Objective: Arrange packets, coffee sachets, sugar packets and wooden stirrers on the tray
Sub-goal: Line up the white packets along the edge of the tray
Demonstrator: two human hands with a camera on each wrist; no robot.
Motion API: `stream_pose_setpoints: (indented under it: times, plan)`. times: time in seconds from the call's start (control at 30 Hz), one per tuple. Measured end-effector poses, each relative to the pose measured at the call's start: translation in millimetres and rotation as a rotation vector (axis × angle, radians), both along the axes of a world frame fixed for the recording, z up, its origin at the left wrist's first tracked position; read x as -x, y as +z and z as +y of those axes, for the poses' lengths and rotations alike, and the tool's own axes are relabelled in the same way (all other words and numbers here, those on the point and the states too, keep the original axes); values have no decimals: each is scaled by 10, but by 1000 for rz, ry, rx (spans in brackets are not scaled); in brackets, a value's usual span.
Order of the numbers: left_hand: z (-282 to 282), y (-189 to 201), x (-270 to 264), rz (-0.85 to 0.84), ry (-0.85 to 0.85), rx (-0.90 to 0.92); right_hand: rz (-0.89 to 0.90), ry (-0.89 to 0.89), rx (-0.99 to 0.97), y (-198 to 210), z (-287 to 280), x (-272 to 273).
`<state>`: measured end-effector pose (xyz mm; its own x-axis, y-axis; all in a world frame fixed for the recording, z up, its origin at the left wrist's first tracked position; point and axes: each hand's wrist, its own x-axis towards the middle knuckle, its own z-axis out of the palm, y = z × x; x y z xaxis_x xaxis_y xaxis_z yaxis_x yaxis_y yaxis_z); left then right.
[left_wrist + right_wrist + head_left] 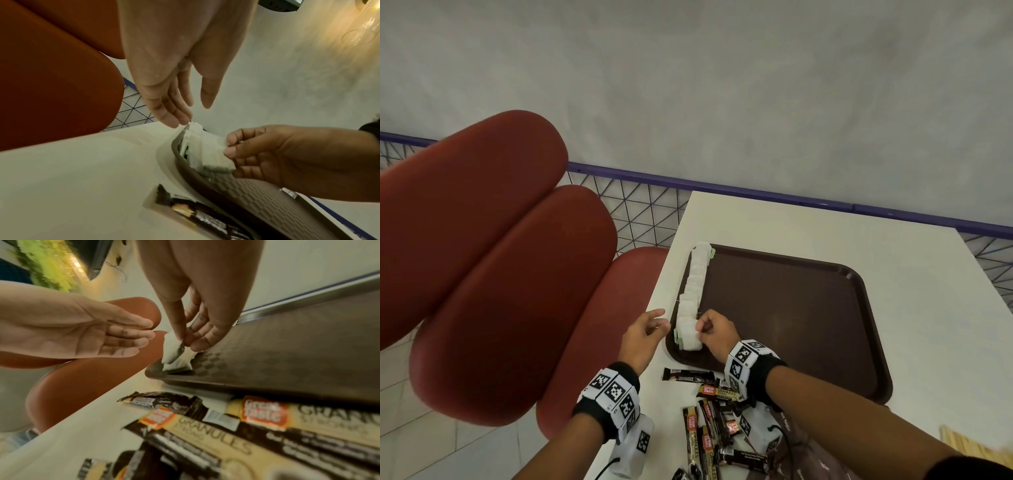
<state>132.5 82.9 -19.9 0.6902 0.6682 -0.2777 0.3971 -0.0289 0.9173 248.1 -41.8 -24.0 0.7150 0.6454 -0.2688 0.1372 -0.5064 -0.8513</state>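
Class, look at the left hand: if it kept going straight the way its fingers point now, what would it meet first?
Probably the row of white packets along the left edge of the tray. The left hand is open, its fingers aimed toward them from just outside the tray, though depth is hard to judge.

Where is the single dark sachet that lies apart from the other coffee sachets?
In the head view the dark sachet lies flat on the white table, just below the tray's near-left corner, between both wrists and above the pile of coffee sachets.

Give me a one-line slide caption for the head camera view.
Right hand pinches the nearest white packet in a row along the dark brown plastic tray's left edge; left hand open beside it.
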Motion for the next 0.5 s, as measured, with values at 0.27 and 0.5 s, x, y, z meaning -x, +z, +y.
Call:
stream_pose_setpoints:
  times: [0.27, 0.5]
  plan:
    - [53, -27, 125, 36, -22, -43, -79, 78, 144, -97, 75, 81]
    - [32, -53, 75, 113, -89, -78, -8, 29, 213, -116, 75, 127]
